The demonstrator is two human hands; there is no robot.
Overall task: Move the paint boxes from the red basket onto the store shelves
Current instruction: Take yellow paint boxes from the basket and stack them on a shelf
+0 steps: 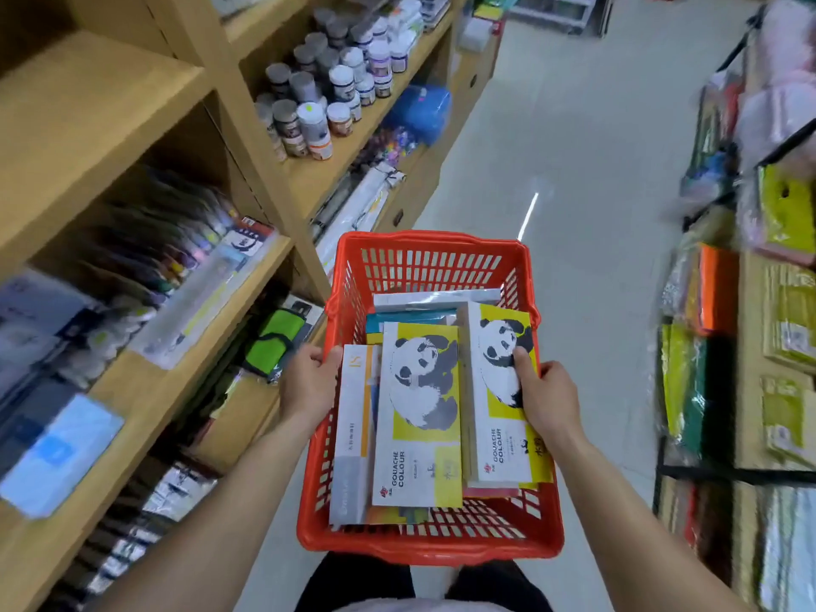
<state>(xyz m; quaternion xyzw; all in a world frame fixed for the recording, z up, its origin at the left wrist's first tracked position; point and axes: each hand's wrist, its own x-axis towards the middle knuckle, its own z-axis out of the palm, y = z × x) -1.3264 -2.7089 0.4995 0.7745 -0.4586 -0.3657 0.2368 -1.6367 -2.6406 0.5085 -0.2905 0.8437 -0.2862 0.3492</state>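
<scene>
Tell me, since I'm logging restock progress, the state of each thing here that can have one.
Red plastic basket, held up, loaded with boxes.
Middle panda-print gouache box, in basket, lying on top.
Right panda-print gouache box, in basket, thumb resting on it.
White orange-striped box, in basket, along left wall.
Left hand, grips basket's left rim.
Right hand, grips right rim, thumb on right box.
Wooden shelves, stocked with paint jars.

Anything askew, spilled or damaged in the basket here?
Nothing spilled or damaged. Paint boxes lie loosely piled in the red basket; the right panda box sits tilted at the rim, under the thumb of the right hand. The left hand grips the opposite rim.
</scene>
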